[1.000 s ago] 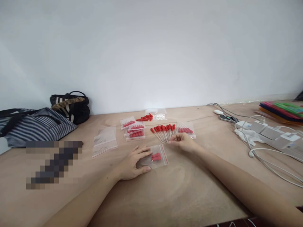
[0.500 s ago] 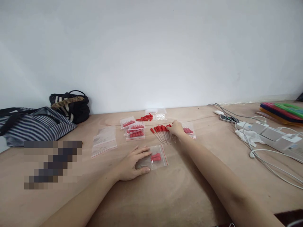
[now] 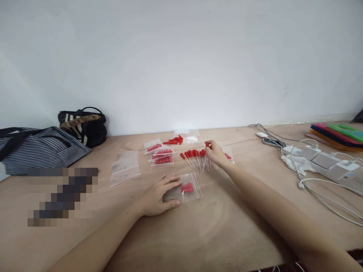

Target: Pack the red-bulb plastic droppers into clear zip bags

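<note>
My left hand [image 3: 161, 196] lies with fingers apart on a clear zip bag [image 3: 195, 193], pressing it against the table. Inside that bag are a few red rubber bulbs [image 3: 187, 187]. Farther off, my right hand [image 3: 214, 152] pinches a glass dropper by its red bulb [image 3: 207, 144], and a thin clear tube hangs below the fingers. Just left of it, several droppers [image 3: 194, 155] with red bulbs lie fanned out, tubes toward me. My right hand partly covers another bag with red bulbs [image 3: 228, 156].
Filled zip bags [image 3: 162, 155] overlap behind the left hand; flat bags [image 3: 124, 169] lie left. Loose red pieces [image 3: 174, 141] and clear tubes [image 3: 191, 139] are near the wall. Striped bag [image 3: 42, 149] stands left; power strip [image 3: 329, 162] and cables right.
My right hand has lifted slightly and moved a little right, drawing one dropper up from the fanned row. The left hand stays flat on the zip bag.
</note>
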Demonstrator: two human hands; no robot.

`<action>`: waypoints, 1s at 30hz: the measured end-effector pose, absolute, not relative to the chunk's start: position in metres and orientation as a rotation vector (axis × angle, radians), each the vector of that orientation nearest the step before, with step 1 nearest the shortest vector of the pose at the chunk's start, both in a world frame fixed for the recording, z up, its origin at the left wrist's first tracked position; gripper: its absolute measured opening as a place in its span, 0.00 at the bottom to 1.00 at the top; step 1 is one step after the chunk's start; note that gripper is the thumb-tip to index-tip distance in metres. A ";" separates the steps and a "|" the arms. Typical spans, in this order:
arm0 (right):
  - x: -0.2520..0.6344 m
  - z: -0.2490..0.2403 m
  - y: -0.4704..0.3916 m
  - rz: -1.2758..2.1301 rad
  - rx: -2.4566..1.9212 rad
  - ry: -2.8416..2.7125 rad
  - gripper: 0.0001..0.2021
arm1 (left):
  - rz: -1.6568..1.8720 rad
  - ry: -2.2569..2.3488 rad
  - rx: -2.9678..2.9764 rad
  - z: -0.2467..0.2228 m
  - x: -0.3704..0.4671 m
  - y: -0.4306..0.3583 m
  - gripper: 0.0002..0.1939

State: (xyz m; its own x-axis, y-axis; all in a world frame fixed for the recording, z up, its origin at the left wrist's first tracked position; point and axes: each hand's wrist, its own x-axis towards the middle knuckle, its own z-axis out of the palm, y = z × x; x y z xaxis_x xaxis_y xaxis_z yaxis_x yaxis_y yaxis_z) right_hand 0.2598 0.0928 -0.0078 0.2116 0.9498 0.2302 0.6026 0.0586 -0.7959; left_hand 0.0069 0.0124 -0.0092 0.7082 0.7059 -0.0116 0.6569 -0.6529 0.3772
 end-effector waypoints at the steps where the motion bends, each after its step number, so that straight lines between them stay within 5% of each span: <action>1: 0.262 -0.011 0.083 0.553 -1.579 -1.469 0.15 | 0.200 1.062 2.562 -0.009 0.007 0.013 0.28; 6: 0.270 -0.034 0.043 0.856 -1.184 -1.208 0.12 | 0.222 1.061 2.563 -0.009 0.008 0.012 0.27; 30: 0.245 -0.035 0.016 1.069 -1.109 -0.940 0.14 | 0.217 1.070 2.577 -0.008 0.009 0.011 0.27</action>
